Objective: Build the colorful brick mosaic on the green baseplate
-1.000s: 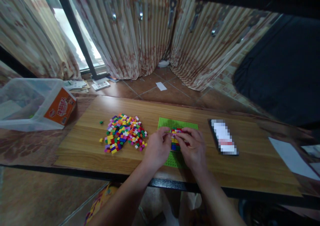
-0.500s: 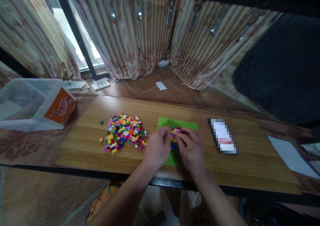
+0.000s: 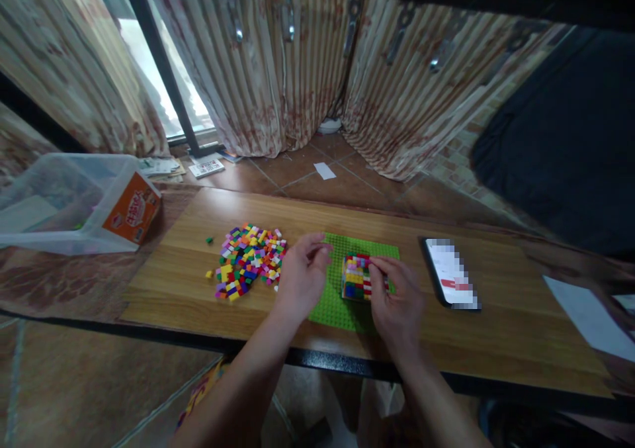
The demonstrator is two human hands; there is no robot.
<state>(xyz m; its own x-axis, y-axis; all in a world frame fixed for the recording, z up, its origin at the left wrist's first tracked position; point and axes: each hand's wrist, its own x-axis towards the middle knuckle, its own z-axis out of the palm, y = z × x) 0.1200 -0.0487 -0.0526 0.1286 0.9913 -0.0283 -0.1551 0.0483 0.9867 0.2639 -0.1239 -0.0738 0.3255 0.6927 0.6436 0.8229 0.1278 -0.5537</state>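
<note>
A block of multicoloured toy building bricks (image 3: 355,279) stands on a green studded baseplate (image 3: 330,309). My right hand (image 3: 399,299) reaches over the block's right side, thumb and forefinger pinched on a small brick at its upper edge; the fingertips partly hide that brick. Left of the block, my left hand (image 3: 302,276) hovers over the baseplate's left edge. Its fingers are bent and apart, with nothing visible in them. Past that hand lies a loose pile of small bricks (image 3: 253,259) in many colours, partly covered by the hand.
A phone (image 3: 451,272) with a lit, blurred screen lies on the wooden board (image 3: 173,289), right of the baseplate. A clear plastic bin (image 3: 74,239) with an orange label stands at the far left. White paper (image 3: 585,315) lies at the right, and curtains (image 3: 258,71) hang behind.
My left hand has moved away from the brick block to the left, uncovering it. My right hand stays at the block's upper right. The whole view has shifted slightly.
</note>
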